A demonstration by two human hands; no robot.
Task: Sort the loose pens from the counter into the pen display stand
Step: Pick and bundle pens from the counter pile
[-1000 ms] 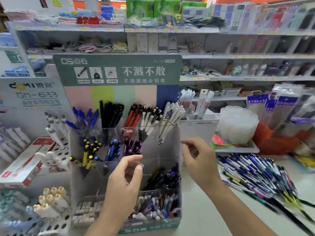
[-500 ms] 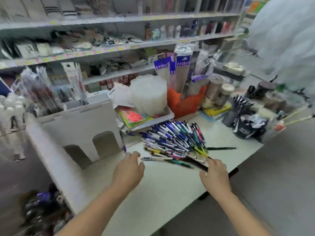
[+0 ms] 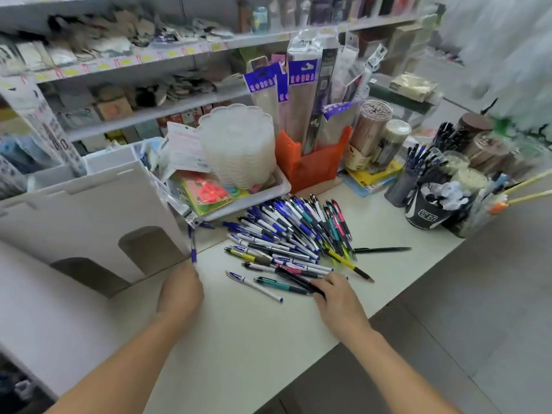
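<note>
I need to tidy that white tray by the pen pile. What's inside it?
In the white tray stands a stack of clear scalloped dishes, with colourful packets beside it. Whatever lies beneath the stack and packets is covered.

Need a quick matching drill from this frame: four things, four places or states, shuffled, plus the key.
1. left hand
2. right hand
3. lone black pen
4. stack of clear scalloped plastic dishes

A. in the white tray
B. lying apart, right of the pile
C. holds a blue-and-white pen upright
D. on dark pens at the pile's near edge

1-C, 2-D, 3-B, 4-A
</note>
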